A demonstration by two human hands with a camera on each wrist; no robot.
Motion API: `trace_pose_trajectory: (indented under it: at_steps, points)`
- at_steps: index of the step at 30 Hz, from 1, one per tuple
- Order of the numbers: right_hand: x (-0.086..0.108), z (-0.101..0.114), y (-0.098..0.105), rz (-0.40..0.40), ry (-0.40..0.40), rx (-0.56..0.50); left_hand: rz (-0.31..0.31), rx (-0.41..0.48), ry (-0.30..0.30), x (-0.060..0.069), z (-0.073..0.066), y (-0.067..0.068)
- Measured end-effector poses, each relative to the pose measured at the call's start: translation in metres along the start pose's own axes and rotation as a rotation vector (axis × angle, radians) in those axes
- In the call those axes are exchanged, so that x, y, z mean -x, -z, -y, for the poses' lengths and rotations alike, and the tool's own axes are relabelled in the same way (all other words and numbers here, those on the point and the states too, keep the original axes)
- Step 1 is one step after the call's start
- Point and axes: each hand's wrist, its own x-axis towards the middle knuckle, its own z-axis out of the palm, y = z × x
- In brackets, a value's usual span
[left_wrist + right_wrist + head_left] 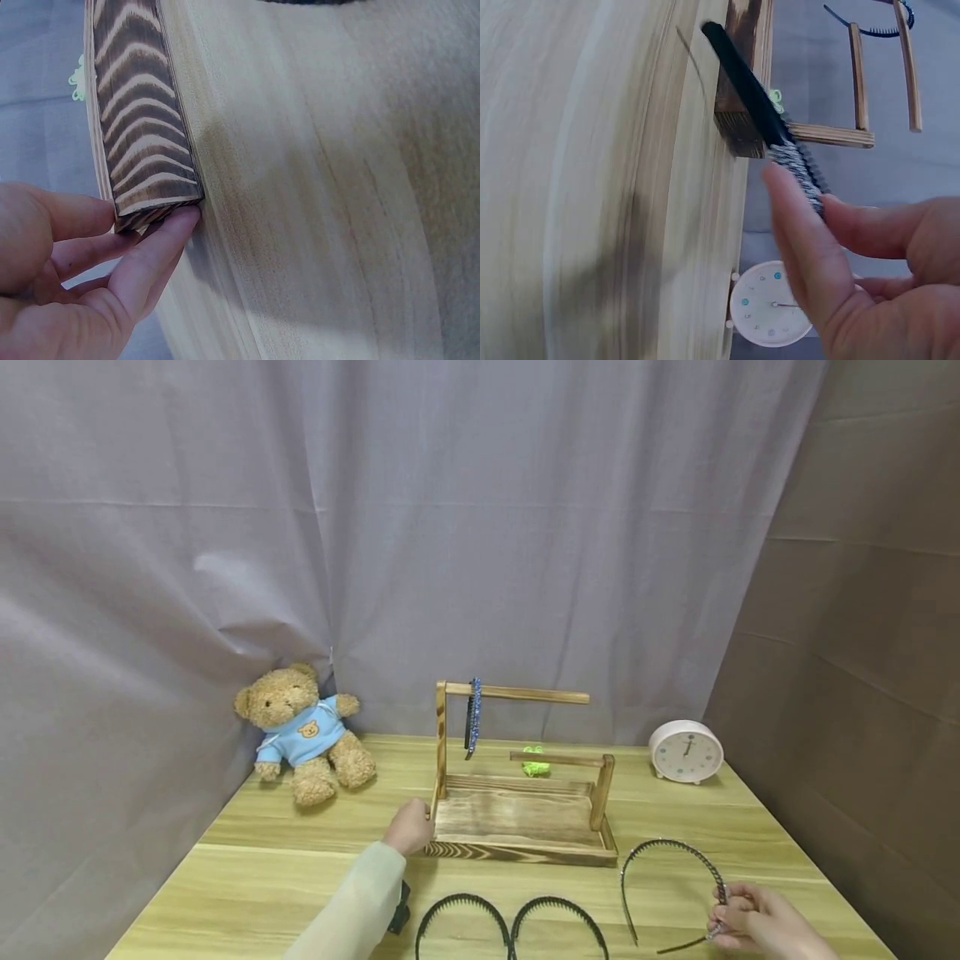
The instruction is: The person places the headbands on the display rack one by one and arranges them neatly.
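The thin, dark, toothed headband with a glittering silvery section [751, 90] was at about four o'clock from the rack, its arch towards twelve and its tips towards six; whether the tips touched the table [247, 881] could not be told. The right hand [761, 922] pinched its right-hand limb, thumb and fingers closed down to the band's thickness. That hold seemed sound, leaving the arch and far limb free; a light pinch would likely do, since squeezing might flex so slim a band.

The brown, burnt-grain wooden rack with two level bars [517, 856] stood in the middle. At its eight o'clock corner the left hand [408, 828] gripped the base, thumb and fingertips against opposite edges. Steady downward pressure there looked the best guard against sliding, and the arch was best kept clear of the rack's four o'clock corner, near it.

A blue, glittery headband [476, 714] hung from the upper bar, towards eleven. Two black, toothed headbands [462, 896] lay side by side at six. Farther out, a lime-green, fluffy object [535, 768] sat near twelve, a round white clock [687, 752] between two and three, and a brown plush bear in a light-blue shirt [311, 735] between nine and ten.
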Motion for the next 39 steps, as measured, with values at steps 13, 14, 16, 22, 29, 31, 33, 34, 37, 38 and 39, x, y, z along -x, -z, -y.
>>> trace_pose_trajectory:
  at_steps: [13, 14, 16, 22, 29, 31, 33, 34, 37, 38, 39]
  points:
    - [-0.008, 0.018, -0.024, -0.311, 0.208, -0.07, 0.016, 0.027, -0.007, -0.004, -0.001, -0.001]
    - [-0.008, 0.02, -0.027, -0.333, 0.21, -0.078, 0.015, 0.025, -0.01, -0.004, -0.001, -0.001]
    - [-0.009, 0.023, -0.03, -0.355, 0.203, -0.08, 0.017, 0.027, -0.012, -0.003, -0.001, -0.002]
    - [-0.012, 0.033, -0.036, -0.4, 0.198, -0.102, 0.021, 0.023, 0.0, -0.002, 0.001, -0.003]
    - [-0.021, 0.047, -0.043, -0.443, 0.224, -0.128, 0.016, 0.007, -0.001, -0.002, 0.002, -0.003]
    - [-0.025, 0.051, -0.045, -0.46, 0.254, -0.163, 0.015, 0.006, -0.003, -0.001, 0.001, -0.002]
    - [-0.028, 0.054, -0.046, -0.469, 0.297, -0.204, 0.012, 0.008, -0.002, 0.0, 0.0, -0.001]
    - [-0.03, 0.056, -0.047, -0.47, 0.311, -0.219, 0.01, 0.005, -0.002, 0.0, 0.0, 0.0]
    - [-0.034, 0.061, -0.051, -0.474, 0.347, -0.25, 0.004, 0.001, -0.003, 0.001, -0.001, 0.001]
    - [-0.035, 0.063, -0.052, -0.474, 0.353, -0.256, 0.002, 0.001, -0.002, 0.001, -0.001, 0.001]
    - [-0.036, 0.065, -0.053, -0.475, 0.355, -0.259, 0.001, 0.0, -0.005, 0.0, 0.0, 0.001]
